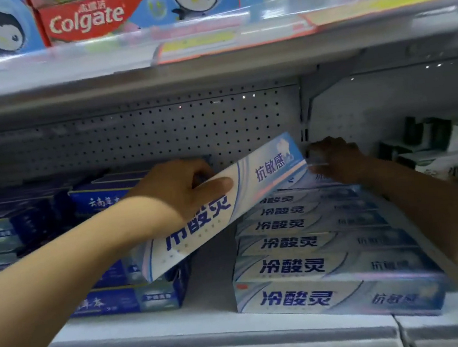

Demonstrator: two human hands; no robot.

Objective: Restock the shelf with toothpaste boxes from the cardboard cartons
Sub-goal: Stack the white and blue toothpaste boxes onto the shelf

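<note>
Our left hand (pixel 179 189) grips a tilted toothpaste box (pixel 222 202) above the shelf (pixel 210 322) gap while our right hand (pixel 337 161), its fingers too hidden to tell whether they hold anything, touches the far stack (pixel 328 250), which we could topple.

A white metal shelf (pixel 205 278) with a perforated back panel (pixel 160 129) carries the goods. Dark blue toothpaste boxes (pixel 128 300) lie stacked at its left, and a row of pale blue-and-white toothpaste boxes (pixel 330 298) lies at its right.
</note>
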